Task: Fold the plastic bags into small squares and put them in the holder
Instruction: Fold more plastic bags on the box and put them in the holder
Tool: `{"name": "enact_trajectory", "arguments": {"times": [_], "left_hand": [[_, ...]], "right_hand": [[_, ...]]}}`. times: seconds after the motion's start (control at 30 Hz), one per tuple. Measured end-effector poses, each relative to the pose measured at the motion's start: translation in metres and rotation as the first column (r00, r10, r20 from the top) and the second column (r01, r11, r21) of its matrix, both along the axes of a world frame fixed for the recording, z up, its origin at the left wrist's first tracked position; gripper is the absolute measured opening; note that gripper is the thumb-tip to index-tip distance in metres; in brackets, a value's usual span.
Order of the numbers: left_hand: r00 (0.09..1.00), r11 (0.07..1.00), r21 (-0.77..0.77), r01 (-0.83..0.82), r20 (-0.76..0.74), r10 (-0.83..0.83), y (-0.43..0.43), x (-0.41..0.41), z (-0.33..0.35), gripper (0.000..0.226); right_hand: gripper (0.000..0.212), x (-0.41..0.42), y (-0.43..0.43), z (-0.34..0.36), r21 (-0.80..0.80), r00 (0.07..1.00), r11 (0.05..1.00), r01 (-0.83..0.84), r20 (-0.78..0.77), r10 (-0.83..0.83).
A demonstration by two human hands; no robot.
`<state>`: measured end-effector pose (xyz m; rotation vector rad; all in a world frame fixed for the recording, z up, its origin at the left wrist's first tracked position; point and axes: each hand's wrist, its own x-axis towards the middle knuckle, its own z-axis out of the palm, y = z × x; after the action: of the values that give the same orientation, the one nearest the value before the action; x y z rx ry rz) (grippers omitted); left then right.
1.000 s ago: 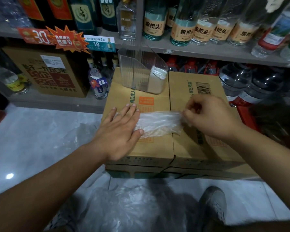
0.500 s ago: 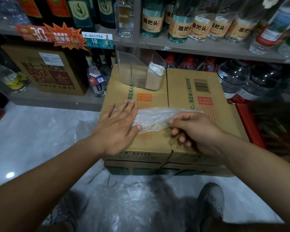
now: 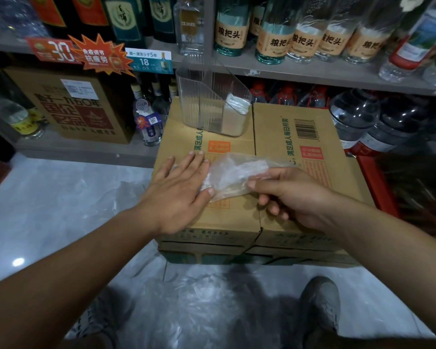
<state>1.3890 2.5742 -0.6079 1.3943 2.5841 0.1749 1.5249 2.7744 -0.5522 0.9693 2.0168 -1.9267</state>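
Plastic, thin and cloudy-clear, is shown mid-fold in a shop aisle: a plastic bag, already narrowed to a crumpled strip, is laid across the top of a cardboard carton used as a work surface. Its left end is pinned under the left hand, whose fingers are held straight and pressed flat on the film. Its right part is pinched between the thumb and fingers of the right hand and raised slightly off the cardboard, apparently to be turned over toward the left. The film is judged to be almost weightless, limp and slick. It would be expected to spring open, slide on the cardboard or trap air unless each crease is pressed out. A hold is best taken at the free end or a corner of the strip, with the other end weighted by a flat palm, as is seen here. Little harm is to be feared from firm pressure, though a sharp tug could tear it. At the far edge of the carton a clear ribbed holder is stood, with folded squares tucked into its lower right end. More loose bags are heaped on the floor beside a shoe, and liquor bottles are lined along the shelf behind
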Motion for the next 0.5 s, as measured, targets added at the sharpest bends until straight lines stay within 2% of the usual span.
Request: {"name": "enact_trajectory", "arguments": {"times": [0.17, 0.4, 0.5], "left_hand": [[1.0, 1.0, 0.004, 0.008, 0.005, -0.008, -0.0001, 0.0002, 0.0005, 0.086], [1.0, 1.0, 0.003, 0.009, 0.008, -0.009, 0.0, -0.0004, 0.0006, 0.084], [1.0, 1.0, 0.0, 0.01, 0.006, -0.01, -0.0003, -0.0008, 0.001, 0.081]], "right_hand": [[0.013, 0.0022, 0.0042, -0.0034, 0.019, 1.0, 1.0, 0.0, -0.005, 0.0], [0.016, 0.0007, 0.0055, -0.0012, -0.027, 0.994, 0.997, 0.073, -0.082, -0.075], [0.011, -0.0017, 0.0058, -0.003, -0.022, 0.988, 0.997, 0.078, -0.133, -0.08]]}}
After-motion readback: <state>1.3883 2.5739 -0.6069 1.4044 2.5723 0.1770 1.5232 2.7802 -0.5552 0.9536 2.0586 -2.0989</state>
